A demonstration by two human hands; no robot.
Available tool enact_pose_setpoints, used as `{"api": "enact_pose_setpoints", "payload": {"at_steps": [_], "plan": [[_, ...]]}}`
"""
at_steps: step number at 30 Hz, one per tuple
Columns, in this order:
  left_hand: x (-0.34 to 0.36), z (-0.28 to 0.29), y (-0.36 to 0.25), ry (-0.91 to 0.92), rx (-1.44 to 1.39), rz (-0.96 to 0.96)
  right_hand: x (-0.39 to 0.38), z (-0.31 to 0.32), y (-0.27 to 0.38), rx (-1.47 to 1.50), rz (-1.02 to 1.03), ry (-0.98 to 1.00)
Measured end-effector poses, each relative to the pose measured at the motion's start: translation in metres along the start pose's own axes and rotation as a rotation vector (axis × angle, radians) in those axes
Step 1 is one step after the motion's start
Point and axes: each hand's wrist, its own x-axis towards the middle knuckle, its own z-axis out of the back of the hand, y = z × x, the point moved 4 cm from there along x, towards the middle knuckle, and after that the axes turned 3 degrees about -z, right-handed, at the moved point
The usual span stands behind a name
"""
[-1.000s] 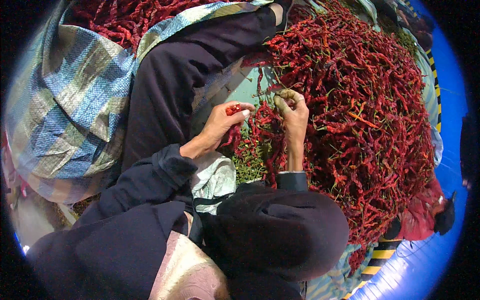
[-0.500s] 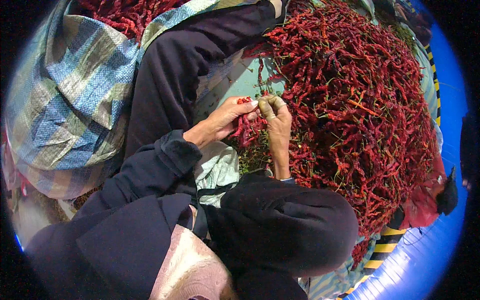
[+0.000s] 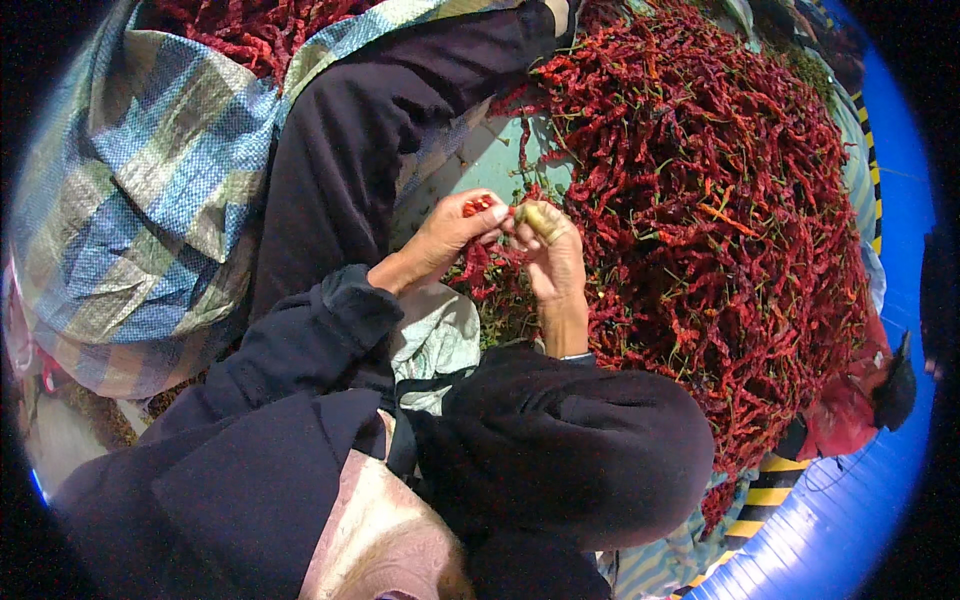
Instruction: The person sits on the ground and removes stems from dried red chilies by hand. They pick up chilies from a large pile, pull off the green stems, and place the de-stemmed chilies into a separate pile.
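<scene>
Blue surface (image 3: 905,180) and black-and-yellow striped edging (image 3: 768,497) curve along the far right in the head view, well apart from the grip. Just right of the hands spreads a big chilli heap (image 3: 720,230); well to their left bulges a checked sack (image 3: 180,190). Beyond the fingertips lies a pale green sheet (image 3: 480,168), and nearer the body, beneath the hands, a patch of green stems (image 3: 512,318).

The left hand (image 3: 443,235) is curled round red chillies (image 3: 479,206), with thumb and fingers pressed together on them. At its thumb tip the right hand (image 3: 556,268) meets it, fingers bent inward; blur hides whether they pinch anything, though a bit of red shows between the two hands.

One second ago the hands were apart; by half a second ago they had met, and since then the right one has turned slightly. Both now seem busy at the same handful.
</scene>
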Motion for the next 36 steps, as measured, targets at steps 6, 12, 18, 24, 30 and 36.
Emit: {"api": "enact_pose_setpoints", "payload": {"at_steps": [6, 12, 18, 24, 30, 36], "plan": [[-0.009, 0.009, -0.010, -0.269, 0.070, 0.076, 0.030, 0.025, 0.028, -1.331, 0.390, -0.255], [0.000, 0.014, 0.003, -0.241, -0.044, 0.155, 0.100, 0.004, 0.028, -1.853, 0.757, -0.463], [0.012, 0.022, 0.008, -0.255, -0.039, 0.061, 0.068, 0.020, 0.029, -0.954, 0.450, -0.306], [0.020, 0.014, 0.000, -0.215, -0.020, 0.046, -0.005, -0.005, 0.019, -0.722, 0.138, -0.062], [0.018, 0.010, 0.000, -0.125, 0.000, -0.021, -0.019, -0.011, 0.025, -0.936, 0.203, 0.018], [0.018, 0.007, -0.003, -0.056, 0.241, -0.028, 0.003, -0.025, 0.041, -1.040, 0.617, -0.217]]}}
